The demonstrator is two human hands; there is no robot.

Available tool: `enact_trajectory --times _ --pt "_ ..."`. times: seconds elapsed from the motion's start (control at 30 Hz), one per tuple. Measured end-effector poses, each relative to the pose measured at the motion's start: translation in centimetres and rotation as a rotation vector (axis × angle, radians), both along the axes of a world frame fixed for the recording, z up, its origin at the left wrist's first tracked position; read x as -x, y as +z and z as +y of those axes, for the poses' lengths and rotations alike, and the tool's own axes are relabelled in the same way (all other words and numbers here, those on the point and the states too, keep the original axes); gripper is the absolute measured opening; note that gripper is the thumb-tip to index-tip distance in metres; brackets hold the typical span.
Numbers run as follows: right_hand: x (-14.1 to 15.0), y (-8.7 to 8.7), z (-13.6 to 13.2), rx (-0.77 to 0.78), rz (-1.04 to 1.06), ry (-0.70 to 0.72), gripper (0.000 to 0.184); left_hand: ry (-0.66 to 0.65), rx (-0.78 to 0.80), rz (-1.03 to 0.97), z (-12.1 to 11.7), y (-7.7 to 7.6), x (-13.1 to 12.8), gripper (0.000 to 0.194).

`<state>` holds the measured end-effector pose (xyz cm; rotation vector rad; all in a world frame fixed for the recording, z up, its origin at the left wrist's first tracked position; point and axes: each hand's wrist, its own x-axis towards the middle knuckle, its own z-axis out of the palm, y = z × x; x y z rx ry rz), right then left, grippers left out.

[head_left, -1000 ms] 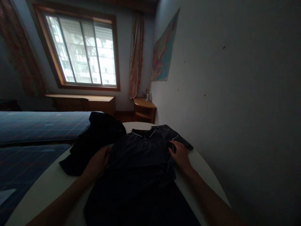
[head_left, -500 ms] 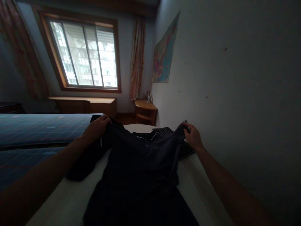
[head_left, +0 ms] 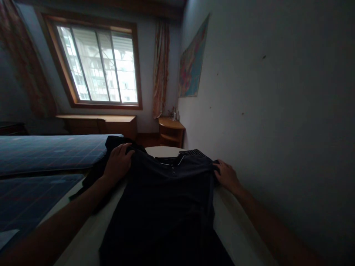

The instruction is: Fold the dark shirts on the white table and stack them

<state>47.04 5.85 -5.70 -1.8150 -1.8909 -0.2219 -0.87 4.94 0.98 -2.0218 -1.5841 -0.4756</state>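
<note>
A dark navy polo shirt lies front up, with its collar away from me and a buttoned placket with white edging at the neck. My left hand is closed on its left shoulder, where the sleeve begins. On the opposite side, my right hand pinches the right sleeve near the shoulder. Beneath the shirt is a pale rounded table. Another dark cloth is bunched beyond and under my left hand. Past the collar, black-and-white striped fabric sticks out.
On the left, a bed with blue checked covering comes close to the table. The wall runs along the right side. A desk and a corner shelf stand at the back under the window.
My right hand has come down and nearer with the sleeve, which was held up before. My left hand has shifted inward to the shoulder. The shirt lies flatter.
</note>
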Motion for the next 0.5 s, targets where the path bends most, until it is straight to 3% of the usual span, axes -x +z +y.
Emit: enact_trajectory --times 0.07,0.13,0.2,0.33,0.5 --pt "1.1 0.7 -2.8 0.02 -0.034 0.193 0.035 -0.022 0.021 -0.03 -2.6 -1.6 -1.3 0.034" --pt "2.2 1.6 -5.9 0.077 -0.046 0.477 0.041 0.002 0.062 -0.055 -5.0 -3.2 -2.1 0.033" --pt "3.0 2.2 -8.6 0.15 -0.063 0.641 0.045 0.019 0.105 -0.071 -7.0 -4.8 -2.3 0.031" --pt "3.0 2.3 -11.8 0.261 -0.062 0.703 0.046 -0.001 0.306 -0.146 -9.4 -6.6 -1.4 0.026" --pt "0.2 1.0 -11.7 0.257 -0.162 0.625 0.034 0.109 0.634 -0.222 -10.8 -6.8 -0.6 0.027"
